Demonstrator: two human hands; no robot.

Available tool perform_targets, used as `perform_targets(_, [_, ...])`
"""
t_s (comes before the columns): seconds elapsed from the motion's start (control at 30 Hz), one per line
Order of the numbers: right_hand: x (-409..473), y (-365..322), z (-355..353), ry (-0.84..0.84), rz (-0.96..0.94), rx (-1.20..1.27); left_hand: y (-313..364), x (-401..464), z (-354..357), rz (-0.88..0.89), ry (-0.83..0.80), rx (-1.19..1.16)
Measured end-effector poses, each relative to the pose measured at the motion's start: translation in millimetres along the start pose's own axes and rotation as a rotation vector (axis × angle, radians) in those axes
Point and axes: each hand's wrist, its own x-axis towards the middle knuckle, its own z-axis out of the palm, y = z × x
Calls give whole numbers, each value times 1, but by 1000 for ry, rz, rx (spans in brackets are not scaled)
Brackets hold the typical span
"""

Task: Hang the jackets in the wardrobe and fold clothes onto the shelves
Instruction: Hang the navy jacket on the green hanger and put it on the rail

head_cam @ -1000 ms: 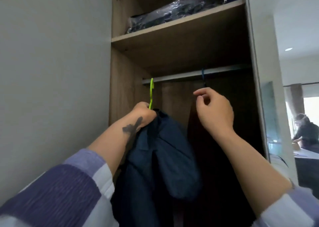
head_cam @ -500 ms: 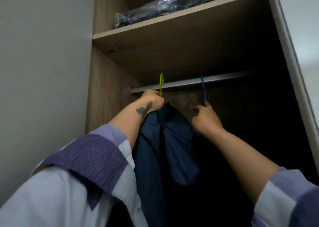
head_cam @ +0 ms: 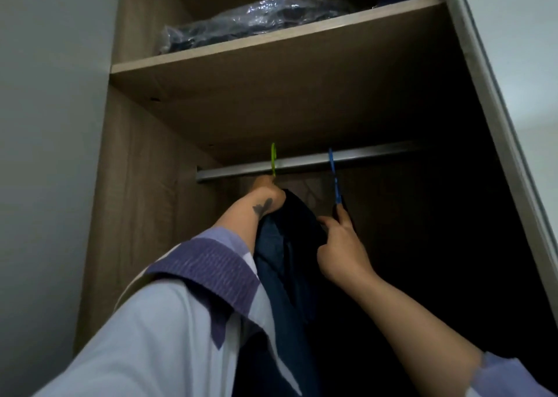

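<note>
My left hand point(head_cam: 267, 192) has gone up, and now the green hook point(head_cam: 273, 158) sits over the rail point(head_cam: 305, 162) in the middle of the frame. That hand grips the hanger neck, with the soft dark blue jacket point(head_cam: 290, 245) hanging straight down below. My right hand point(head_cam: 341, 245) pinches the thin blue hook point(head_cam: 333, 176), just right of the jacket. The rail is smooth gray metal, running left to right.

The wooden shelf point(head_cam: 302, 38) carries a plastic-wrapped bundle point(head_cam: 250, 19), apparently dark clothing; below, green point(head_cam: 273, 158) and blue point(head_cam: 332, 164) hangers hook the rail point(head_cam: 377, 155).
</note>
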Motion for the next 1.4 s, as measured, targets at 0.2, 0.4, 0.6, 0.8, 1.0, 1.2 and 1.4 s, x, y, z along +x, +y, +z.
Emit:
perform_targets(0.2, [-1,0,2,-35,-8,-5,-19,5,9,2,-97,225])
perform_targets(0.4, [-4,0,-1,-50,-5,-62,-30,-29,6,79,-115,504])
perform_targets(0.6, [-14,1,-12,-79,-14,-76,-48,-84,0,254,97,553])
perform_targets(0.8, [-62,10,-16,-74,-114,-117,-72,-167,-2,215,221,703])
perform_targets(1.0, [-136,34,-26,-80,-284,-174,-65,-272,0,-24,159,915])
perform_targets(1.2, [-225,48,-36,-161,-423,-138,-53,-390,-8,-272,162,1073])
perform_targets(1.4, [-292,-4,-43,-386,-524,55,-35,-500,-61,-466,261,1299])
